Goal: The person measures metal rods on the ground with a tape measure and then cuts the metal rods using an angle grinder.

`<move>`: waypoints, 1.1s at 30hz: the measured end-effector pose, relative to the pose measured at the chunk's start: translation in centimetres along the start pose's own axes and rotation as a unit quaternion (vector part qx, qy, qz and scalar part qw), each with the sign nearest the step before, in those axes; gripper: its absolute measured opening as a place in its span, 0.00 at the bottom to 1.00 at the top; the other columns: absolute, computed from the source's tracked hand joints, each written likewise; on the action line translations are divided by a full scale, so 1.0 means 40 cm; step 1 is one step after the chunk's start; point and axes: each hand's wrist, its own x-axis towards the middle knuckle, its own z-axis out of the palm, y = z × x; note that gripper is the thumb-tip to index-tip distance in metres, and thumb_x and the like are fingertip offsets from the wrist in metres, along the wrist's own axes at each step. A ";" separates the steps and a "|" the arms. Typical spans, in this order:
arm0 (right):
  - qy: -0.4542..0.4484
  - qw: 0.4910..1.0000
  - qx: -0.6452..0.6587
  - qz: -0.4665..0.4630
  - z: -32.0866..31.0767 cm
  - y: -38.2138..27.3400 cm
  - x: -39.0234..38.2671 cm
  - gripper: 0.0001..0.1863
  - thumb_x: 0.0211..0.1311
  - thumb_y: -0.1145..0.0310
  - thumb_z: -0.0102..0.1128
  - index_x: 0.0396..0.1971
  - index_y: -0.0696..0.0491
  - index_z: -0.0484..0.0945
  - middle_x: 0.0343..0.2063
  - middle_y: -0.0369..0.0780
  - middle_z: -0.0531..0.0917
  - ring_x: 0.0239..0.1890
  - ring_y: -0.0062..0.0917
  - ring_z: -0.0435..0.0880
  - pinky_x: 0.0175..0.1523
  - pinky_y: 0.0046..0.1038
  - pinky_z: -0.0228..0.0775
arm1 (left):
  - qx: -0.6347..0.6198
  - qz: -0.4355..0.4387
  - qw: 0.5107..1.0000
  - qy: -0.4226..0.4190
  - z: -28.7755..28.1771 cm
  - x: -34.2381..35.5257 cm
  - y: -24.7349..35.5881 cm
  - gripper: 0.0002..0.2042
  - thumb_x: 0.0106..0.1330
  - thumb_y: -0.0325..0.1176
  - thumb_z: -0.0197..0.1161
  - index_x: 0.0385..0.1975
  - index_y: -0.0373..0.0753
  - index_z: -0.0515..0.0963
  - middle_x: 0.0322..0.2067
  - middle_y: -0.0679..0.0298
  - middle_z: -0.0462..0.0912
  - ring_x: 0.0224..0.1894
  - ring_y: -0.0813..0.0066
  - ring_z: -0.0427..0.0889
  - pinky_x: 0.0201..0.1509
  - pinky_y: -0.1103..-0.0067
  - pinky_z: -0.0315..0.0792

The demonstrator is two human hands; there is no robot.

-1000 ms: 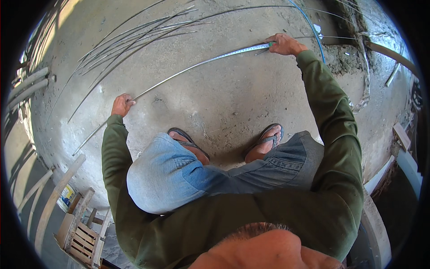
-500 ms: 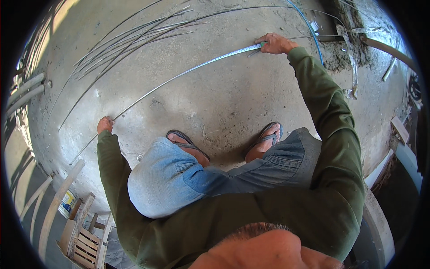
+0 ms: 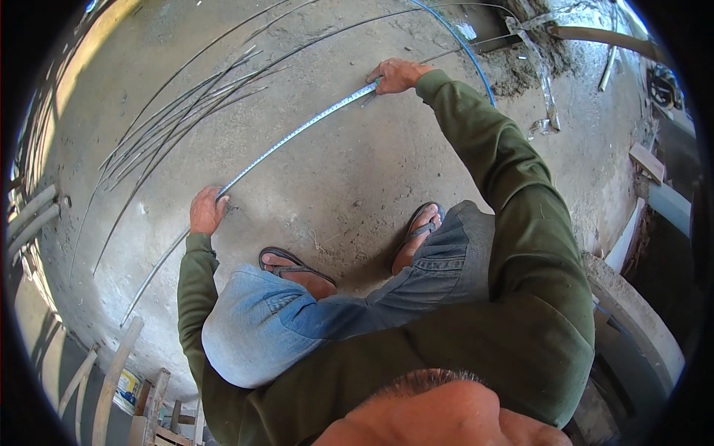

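My left hand is closed around a thin metal rod lying across the concrete floor to my left. A pale tape measure strip is stretched along the rod between my two hands. My right hand grips the green tape measure case at the upper end of the strip, with a short bit of rod showing beside it. My sandaled feet are below the strip.
Several loose steel rods lie across the floor ahead and left. A blue hose or line curves near a rough pit at upper right. Wooden poles stand at lower left, and boards lie along the right edge.
My right hand and the case have shifted left; my left hand has moved right relative to my body. The tape now covers more of the rod, up to my left hand. The view has turned slightly.
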 end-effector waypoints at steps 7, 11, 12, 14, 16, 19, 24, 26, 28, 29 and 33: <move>0.016 1.000 0.007 0.002 0.010 0.014 -0.004 0.26 0.51 0.54 0.60 0.51 0.44 0.79 0.47 0.43 0.81 0.51 0.39 0.78 0.56 0.35 0.70 | -0.032 -0.040 0.998 -0.038 0.020 0.058 0.005 0.09 0.62 0.34 0.57 0.32 0.34 0.78 0.32 0.51 0.78 0.40 0.50 0.76 0.44 0.64 0.69; 0.020 1.000 -0.001 0.002 0.024 0.047 -0.001 0.25 0.51 0.54 0.60 0.51 0.45 0.79 0.48 0.44 0.80 0.51 0.39 0.78 0.56 0.35 0.70 | -0.034 -0.028 0.998 -0.052 0.005 0.077 0.029 0.09 0.61 0.34 0.58 0.29 0.33 0.78 0.31 0.50 0.78 0.39 0.49 0.76 0.44 0.63 0.69; 0.017 1.000 0.000 -0.009 0.028 0.052 0.000 0.25 0.51 0.54 0.60 0.51 0.45 0.79 0.48 0.44 0.80 0.51 0.39 0.78 0.56 0.35 0.70 | -0.039 -0.024 0.997 -0.055 0.004 0.073 0.021 0.09 0.61 0.34 0.57 0.30 0.33 0.78 0.31 0.51 0.78 0.39 0.49 0.76 0.44 0.63 0.69; 0.017 1.000 0.009 0.019 0.021 0.060 -0.004 0.25 0.51 0.55 0.60 0.50 0.44 0.79 0.48 0.45 0.80 0.51 0.39 0.78 0.57 0.35 0.69 | -0.028 -0.020 0.999 -0.041 0.014 0.051 -0.013 0.09 0.61 0.33 0.57 0.30 0.33 0.78 0.32 0.51 0.78 0.39 0.49 0.76 0.45 0.63 0.69; 0.027 1.000 -0.003 0.015 0.024 0.072 -0.018 0.24 0.51 0.55 0.59 0.50 0.44 0.79 0.47 0.45 0.80 0.51 0.39 0.78 0.57 0.36 0.69 | -0.020 -0.008 0.999 -0.027 0.029 0.026 -0.042 0.09 0.61 0.33 0.57 0.30 0.33 0.78 0.32 0.51 0.78 0.39 0.49 0.76 0.45 0.63 0.69; 0.016 1.000 -0.012 0.024 0.015 0.064 -0.031 0.23 0.54 0.56 0.58 0.52 0.43 0.78 0.50 0.45 0.78 0.53 0.39 0.76 0.59 0.36 0.67 | -0.012 -0.027 0.998 -0.055 0.025 -0.034 -0.107 0.09 0.61 0.32 0.57 0.31 0.33 0.78 0.33 0.50 0.78 0.40 0.49 0.76 0.46 0.63 0.69; 0.021 0.999 -0.036 0.009 0.023 0.072 -0.034 0.22 0.56 0.57 0.58 0.53 0.42 0.78 0.51 0.46 0.77 0.54 0.39 0.74 0.61 0.36 0.65 | 0.024 -0.084 0.993 -0.084 -0.007 -0.132 -0.228 0.08 0.60 0.31 0.58 0.32 0.32 0.78 0.34 0.50 0.78 0.41 0.49 0.76 0.47 0.63 0.69; 0.016 0.999 -0.022 0.040 0.026 0.084 -0.030 0.22 0.56 0.57 0.58 0.52 0.42 0.79 0.50 0.47 0.77 0.52 0.39 0.75 0.60 0.35 0.65 | 0.016 -0.085 0.993 -0.080 -0.011 -0.158 -0.261 0.08 0.59 0.32 0.59 0.31 0.32 0.78 0.34 0.50 0.78 0.40 0.49 0.76 0.46 0.63 0.69; 0.022 0.999 -0.029 0.023 0.026 0.089 -0.031 0.21 0.56 0.57 0.58 0.51 0.42 0.79 0.49 0.47 0.77 0.52 0.39 0.76 0.59 0.35 0.66 | 0.038 -0.102 0.988 -0.111 -0.014 -0.177 -0.282 0.08 0.59 0.32 0.59 0.31 0.34 0.78 0.33 0.51 0.79 0.39 0.49 0.76 0.45 0.63 0.70; 0.031 0.999 -0.037 0.012 0.026 0.091 -0.030 0.21 0.55 0.58 0.59 0.51 0.42 0.80 0.49 0.48 0.77 0.51 0.39 0.76 0.59 0.34 0.66 | 0.039 -0.107 0.987 -0.113 -0.015 -0.188 -0.291 0.08 0.59 0.32 0.59 0.31 0.34 0.78 0.33 0.51 0.79 0.39 0.49 0.76 0.45 0.63 0.70; 0.012 0.999 -0.002 0.031 0.025 0.110 -0.036 0.21 0.55 0.59 0.59 0.51 0.42 0.80 0.49 0.48 0.77 0.51 0.39 0.76 0.59 0.33 0.66 | 0.035 -0.134 0.983 -0.116 -0.013 -0.188 -0.290 0.07 0.58 0.32 0.60 0.31 0.36 0.78 0.33 0.52 0.79 0.39 0.50 0.77 0.44 0.63 0.71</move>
